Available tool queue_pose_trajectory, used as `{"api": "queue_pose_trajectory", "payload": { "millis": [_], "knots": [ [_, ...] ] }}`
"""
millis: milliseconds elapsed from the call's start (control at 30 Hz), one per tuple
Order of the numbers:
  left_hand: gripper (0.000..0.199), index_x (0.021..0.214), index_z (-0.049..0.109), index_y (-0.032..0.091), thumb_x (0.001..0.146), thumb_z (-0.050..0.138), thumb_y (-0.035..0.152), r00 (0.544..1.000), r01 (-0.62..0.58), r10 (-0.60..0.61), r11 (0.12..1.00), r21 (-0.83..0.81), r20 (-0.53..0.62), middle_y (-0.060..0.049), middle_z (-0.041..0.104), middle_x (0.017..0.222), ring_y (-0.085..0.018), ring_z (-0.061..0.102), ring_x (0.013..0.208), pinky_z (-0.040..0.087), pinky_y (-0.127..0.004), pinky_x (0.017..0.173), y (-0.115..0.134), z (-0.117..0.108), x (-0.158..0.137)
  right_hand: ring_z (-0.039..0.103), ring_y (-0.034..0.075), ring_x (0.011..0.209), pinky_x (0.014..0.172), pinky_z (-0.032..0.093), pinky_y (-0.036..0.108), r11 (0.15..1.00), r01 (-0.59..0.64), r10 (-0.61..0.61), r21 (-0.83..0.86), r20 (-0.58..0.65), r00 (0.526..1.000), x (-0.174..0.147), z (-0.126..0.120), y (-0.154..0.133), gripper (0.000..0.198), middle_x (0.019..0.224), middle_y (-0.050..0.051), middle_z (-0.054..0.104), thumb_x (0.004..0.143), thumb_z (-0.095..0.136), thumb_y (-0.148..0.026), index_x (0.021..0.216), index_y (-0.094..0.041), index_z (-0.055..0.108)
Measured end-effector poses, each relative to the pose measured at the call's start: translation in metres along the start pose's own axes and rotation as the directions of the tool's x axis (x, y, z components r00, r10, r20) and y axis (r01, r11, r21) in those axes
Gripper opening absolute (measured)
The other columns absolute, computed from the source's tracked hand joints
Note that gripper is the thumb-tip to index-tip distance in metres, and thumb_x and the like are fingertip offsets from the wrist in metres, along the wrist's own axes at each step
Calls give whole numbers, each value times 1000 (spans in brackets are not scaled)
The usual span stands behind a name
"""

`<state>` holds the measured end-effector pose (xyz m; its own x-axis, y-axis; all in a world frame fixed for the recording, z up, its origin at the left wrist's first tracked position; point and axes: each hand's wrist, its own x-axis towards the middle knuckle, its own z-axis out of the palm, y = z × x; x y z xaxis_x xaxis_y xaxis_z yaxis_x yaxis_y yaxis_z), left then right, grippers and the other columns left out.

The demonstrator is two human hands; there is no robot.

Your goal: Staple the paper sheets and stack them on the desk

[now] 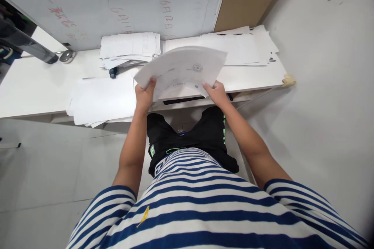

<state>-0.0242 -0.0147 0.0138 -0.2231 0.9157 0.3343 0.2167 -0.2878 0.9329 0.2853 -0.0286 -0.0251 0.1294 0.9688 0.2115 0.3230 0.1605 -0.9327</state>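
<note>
A curved sheaf of white paper (pixel 181 66), faintly printed and marked with a round stamp, is held up above the front edge of the white desk (pixel 37 85). My left hand (pixel 145 94) pinches its left end, thumb on top and the other fingers underneath. At the right end, my right hand (pixel 215 91) grips the lower corner between thumb and fingers. Just left of my left hand lies a spread stack of white sheets (pixel 102 99), overhanging the desk edge. How many sheets I hold cannot be made out.
Behind stand another paper stack (pixel 128 44) and a wide pile of sheets (pixel 242 48). A small dark object (pixel 113 72) sits between stacks. A computer mouse (pixel 67 56) is at the left. The whiteboard (pixel 140 0) with red writing and cardboard boxes (pixel 248 4) rise at the back.
</note>
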Motion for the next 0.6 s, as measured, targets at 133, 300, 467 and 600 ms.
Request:
{"api": "queue_pose_trajectory", "payload": {
  "millis": [133,300,467,600],
  "knots": [
    [47,101,74,17,77,80,57,998,69,-69,997,-19,11,-10,77,108,-31,71,113,60,-41,96,-14,1,-3,71,33,113,105,52,49,999,-44,44,-6,-10,999,1,11,17,69,114,16,77,79,67,-76,109,-14,76],
    [49,103,74,16,76,81,57,992,124,-125,992,-32,-13,-12,78,109,-30,72,111,62,-40,93,-16,-3,-2,71,33,112,106,51,50,993,-105,105,-47,0,994,-5,12,21,68,108,14,79,82,64,-78,105,-15,77],
    [46,98,73,19,71,86,54,986,134,-130,991,-29,104,-8,79,97,-26,76,96,65,-38,83,-16,-1,12,71,32,116,106,53,47,993,-115,114,-18,-33,993,-29,-26,19,58,112,12,79,82,71,-68,104,-16,79],
    [38,104,69,23,80,81,49,968,163,-160,987,0,192,-4,75,82,-18,74,73,64,-32,70,-22,13,28,76,34,102,96,60,51,927,-356,361,121,-27,932,-68,-78,35,50,102,11,81,69,86,-58,96,-16,80]
  ]
}}
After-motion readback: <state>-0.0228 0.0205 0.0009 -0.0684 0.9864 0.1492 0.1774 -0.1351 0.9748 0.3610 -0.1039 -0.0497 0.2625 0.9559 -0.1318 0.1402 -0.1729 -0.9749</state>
